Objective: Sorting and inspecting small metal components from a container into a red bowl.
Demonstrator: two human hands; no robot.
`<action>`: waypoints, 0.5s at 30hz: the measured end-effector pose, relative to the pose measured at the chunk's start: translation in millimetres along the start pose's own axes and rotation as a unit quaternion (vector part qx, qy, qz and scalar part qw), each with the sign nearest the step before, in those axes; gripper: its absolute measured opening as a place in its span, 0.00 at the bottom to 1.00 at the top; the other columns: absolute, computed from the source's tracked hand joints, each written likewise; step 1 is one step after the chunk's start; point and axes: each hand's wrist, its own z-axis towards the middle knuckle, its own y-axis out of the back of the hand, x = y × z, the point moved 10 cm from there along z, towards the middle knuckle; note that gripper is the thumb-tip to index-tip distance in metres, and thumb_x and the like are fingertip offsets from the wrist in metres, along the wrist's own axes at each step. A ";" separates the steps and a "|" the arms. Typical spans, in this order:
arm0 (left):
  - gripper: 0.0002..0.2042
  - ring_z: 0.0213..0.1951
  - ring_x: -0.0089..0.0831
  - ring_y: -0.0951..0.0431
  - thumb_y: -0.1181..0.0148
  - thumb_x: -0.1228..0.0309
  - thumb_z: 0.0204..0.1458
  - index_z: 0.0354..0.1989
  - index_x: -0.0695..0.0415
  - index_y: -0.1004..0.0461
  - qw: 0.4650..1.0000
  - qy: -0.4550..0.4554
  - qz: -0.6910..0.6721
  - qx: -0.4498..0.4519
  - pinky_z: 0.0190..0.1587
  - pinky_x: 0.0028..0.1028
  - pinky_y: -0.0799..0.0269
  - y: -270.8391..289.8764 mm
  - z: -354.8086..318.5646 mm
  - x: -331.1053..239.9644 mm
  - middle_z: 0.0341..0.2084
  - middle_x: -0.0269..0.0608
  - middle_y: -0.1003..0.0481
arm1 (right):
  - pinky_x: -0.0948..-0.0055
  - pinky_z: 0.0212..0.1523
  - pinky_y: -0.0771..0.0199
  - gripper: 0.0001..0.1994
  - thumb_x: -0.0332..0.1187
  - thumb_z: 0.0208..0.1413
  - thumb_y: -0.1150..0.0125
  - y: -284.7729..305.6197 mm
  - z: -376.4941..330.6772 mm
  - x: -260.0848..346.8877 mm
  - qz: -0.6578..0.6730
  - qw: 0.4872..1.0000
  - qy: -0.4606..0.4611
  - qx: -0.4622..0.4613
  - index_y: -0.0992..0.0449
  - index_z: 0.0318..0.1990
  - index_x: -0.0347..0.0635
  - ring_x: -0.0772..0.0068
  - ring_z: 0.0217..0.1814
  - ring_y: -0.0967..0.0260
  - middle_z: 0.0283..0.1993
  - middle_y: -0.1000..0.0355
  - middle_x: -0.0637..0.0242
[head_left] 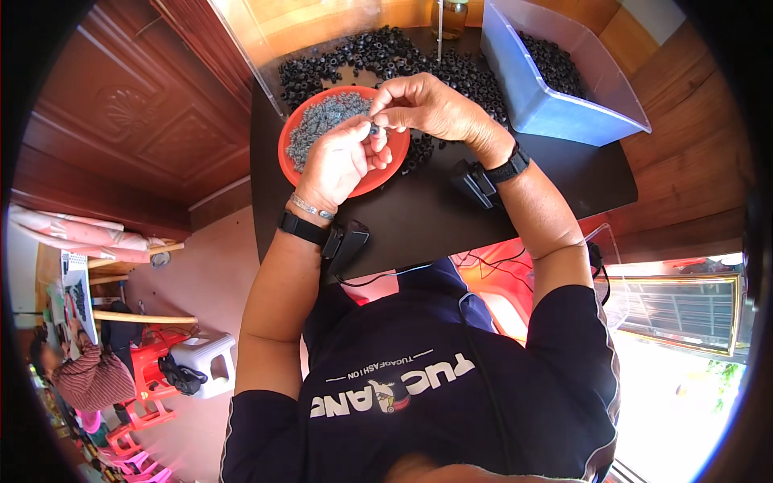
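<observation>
My left hand and my right hand meet over a red bowl on a black table. Their fingertips pinch one small black ring-shaped part between them. The bowl holds a heap of small grey pieces. Behind the bowl lies a pile of several black ring parts. Both wrists carry black bands with small black devices attached.
A blue plastic bin with more black rings stands at the back right of the table. A clear sheet and a glass jar stand at the table's far edge. A white stool and red chairs are on the floor at left, near another person.
</observation>
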 end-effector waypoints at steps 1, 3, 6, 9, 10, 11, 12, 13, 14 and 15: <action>0.08 0.32 0.33 0.27 0.54 0.68 0.59 0.37 0.59 0.31 1.000 -0.008 -0.012 -0.008 0.37 0.28 0.30 1.4 -0.3 -2.0 0.28 0.37 0.31 | 0.79 0.36 0.29 0.05 0.28 0.58 0.42 2.1 0.1 8.4 -0.012 0.998 0.046 -0.028 0.24 0.37 0.35 0.83 0.34 0.31 0.31 0.26 0.71; 0.09 0.32 0.33 0.27 0.54 0.67 0.59 0.37 0.59 0.31 0.999 -0.023 -0.023 -0.017 0.38 0.29 0.30 5.4 -0.2 -4.8 0.28 0.36 0.32 | 0.77 0.42 0.27 0.05 0.25 0.58 0.44 3.6 -0.6 17.6 -0.040 0.992 0.100 -0.073 0.25 0.39 0.33 0.80 0.38 0.29 0.32 0.26 0.70; 0.09 0.33 0.33 0.27 0.54 0.66 0.59 0.38 0.59 0.30 0.995 -0.047 -0.083 -0.002 0.39 0.30 0.30 6.1 0.4 -9.3 0.30 0.37 0.30 | 0.78 0.42 0.27 0.07 0.24 0.55 0.41 -1.6 -4.8 34.9 -0.129 0.967 0.187 -0.113 0.24 0.42 0.37 0.77 0.38 0.27 0.36 0.28 0.66; 0.11 0.38 0.30 0.27 0.52 0.64 0.59 0.42 0.57 0.29 0.991 -0.075 -0.098 -0.048 0.41 0.30 0.32 10.2 -3.5 -14.3 0.37 0.37 0.27 | 0.74 0.44 0.26 0.15 0.21 0.48 0.35 -7.9 -5.9 34.9 -0.094 0.971 0.180 -0.123 0.24 0.45 0.39 0.73 0.42 0.28 0.39 0.29 0.65; 0.11 0.38 0.30 0.27 0.52 0.64 0.59 0.42 0.57 0.29 0.991 -0.079 -0.098 -0.048 0.41 0.30 0.32 9.5 -4.5 -15.5 0.37 0.37 0.27 | 0.74 0.44 0.26 0.17 0.21 0.46 0.33 -9.1 -7.5 40.0 -0.111 0.964 0.197 -0.137 0.25 0.46 0.40 0.73 0.43 0.29 0.40 0.29 0.64; 0.11 0.39 0.28 0.28 0.52 0.64 0.59 0.42 0.56 0.29 0.991 -0.082 -0.097 -0.053 0.42 0.30 0.33 9.8 -5.2 -15.8 0.38 0.36 0.27 | 0.74 0.44 0.26 0.17 0.21 0.46 0.33 -11.3 -6.4 39.2 -0.113 0.964 0.199 -0.136 0.25 0.46 0.40 0.73 0.43 0.29 0.40 0.29 0.64; 0.11 0.40 0.27 0.28 0.52 0.64 0.59 0.43 0.56 0.29 0.990 -0.085 -0.095 -0.057 0.43 0.30 0.33 10.4 -5.9 -15.9 0.40 0.34 0.28 | 0.74 0.45 0.27 0.17 0.21 0.45 0.33 -11.2 -6.5 38.6 -0.115 0.960 0.209 -0.147 0.24 0.45 0.40 0.73 0.44 0.29 0.40 0.29 0.64; 0.11 0.40 0.25 0.29 0.52 0.64 0.59 0.44 0.56 0.29 0.990 -0.087 -0.093 -0.062 0.44 0.30 0.34 11.0 -6.4 -16.2 0.41 0.33 0.28 | 0.74 0.45 0.27 0.18 0.21 0.43 0.32 -10.4 -7.0 38.6 -0.117 0.955 0.220 -0.159 0.24 0.45 0.40 0.72 0.44 0.29 0.41 0.28 0.64; 0.11 0.40 0.25 0.29 0.52 0.64 0.59 0.44 0.56 0.29 0.990 -0.088 -0.093 -0.061 0.44 0.30 0.34 10.6 -7.4 -17.0 0.41 0.33 0.28 | 0.74 0.45 0.27 0.18 0.21 0.43 0.32 -11.6 -6.0 37.4 -0.118 0.955 0.220 -0.158 0.24 0.45 0.40 0.72 0.44 0.29 0.41 0.28 0.64; 0.11 0.40 0.24 0.29 0.52 0.64 0.59 0.44 0.56 0.29 0.990 -0.092 -0.094 -0.053 0.44 0.30 0.34 8.6 -8.2 -18.3 0.41 0.33 0.28 | 0.73 0.46 0.28 0.18 0.21 0.42 0.31 -9.4 -6.5 37.2 -0.137 0.949 0.220 -0.179 0.24 0.44 0.41 0.72 0.44 0.29 0.41 0.28 0.64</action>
